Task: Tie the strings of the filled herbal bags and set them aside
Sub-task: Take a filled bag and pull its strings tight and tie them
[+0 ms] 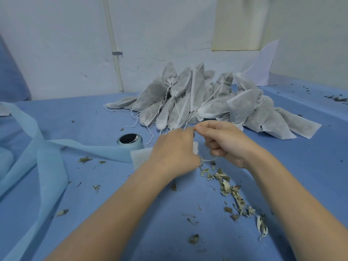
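Observation:
A white herbal bag (140,157) lies on the blue table cover, mostly hidden under my left hand (175,151), which grips its mouth. My right hand (224,142) is close beside it, fingers curled, pinching the bag's thin white string (209,160) that loops below the two hands. The fingertips of both hands meet near the top. Behind the hands a heap of several filled grey-white herbal bags (207,102) with loose strings leans toward the wall.
A roll of light blue fabric tape (130,141) stands left of my hands, its strip (47,166) trailing over the left side. Dried herb crumbs (231,191) lie scattered at the front right. A white wall with a pipe (114,49) closes the back.

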Available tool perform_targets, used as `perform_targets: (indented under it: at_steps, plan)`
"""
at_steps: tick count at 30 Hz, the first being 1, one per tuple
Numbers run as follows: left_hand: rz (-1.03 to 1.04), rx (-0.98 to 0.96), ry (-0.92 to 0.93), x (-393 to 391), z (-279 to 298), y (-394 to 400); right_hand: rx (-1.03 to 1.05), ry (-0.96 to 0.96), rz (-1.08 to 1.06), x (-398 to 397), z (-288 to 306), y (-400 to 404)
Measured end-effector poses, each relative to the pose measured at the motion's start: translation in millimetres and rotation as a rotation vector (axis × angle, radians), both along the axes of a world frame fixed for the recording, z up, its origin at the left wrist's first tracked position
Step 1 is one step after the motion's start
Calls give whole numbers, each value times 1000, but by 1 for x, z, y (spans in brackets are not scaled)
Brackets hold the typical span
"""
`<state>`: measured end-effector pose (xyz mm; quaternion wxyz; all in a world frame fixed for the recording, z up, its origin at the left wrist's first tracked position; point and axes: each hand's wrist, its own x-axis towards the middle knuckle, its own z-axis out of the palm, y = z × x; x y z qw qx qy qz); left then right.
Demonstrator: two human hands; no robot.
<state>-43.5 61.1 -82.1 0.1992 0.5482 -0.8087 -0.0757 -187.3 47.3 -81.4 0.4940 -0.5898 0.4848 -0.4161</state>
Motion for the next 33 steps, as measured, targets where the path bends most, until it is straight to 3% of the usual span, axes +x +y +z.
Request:
perform_targets:
  at_steps: [3, 8, 13, 15, 19, 22, 26, 33]
  plan:
    - [-57, 84, 227, -4, -2, -1, -24, -28, -57, 2, 2, 1]
    - [-25, -66, 344, 0, -9, -3, -155, 64, -307, -2, -1, -3]
    - [76, -181, 397, 4, -3, -3, -297, 204, -343, 7, -1, 0]
    - [89, -186, 384, 5, -1, -1, -211, 23, -285, 11, 1, 1]
    - [103, -166, 330, 9, 4, 2, 183, -609, -66, 18, 3, 2]
    - [132, -139, 365, 15, 5, 2, 331, -892, 0, 29, 0, 5]
    - [127, -192, 524, 19, -3, 9, 344, -1032, 3, 44, -5, 12]
    - [173, -330, 677, 29, -18, 19, 307, -996, 97, 60, -14, 20]
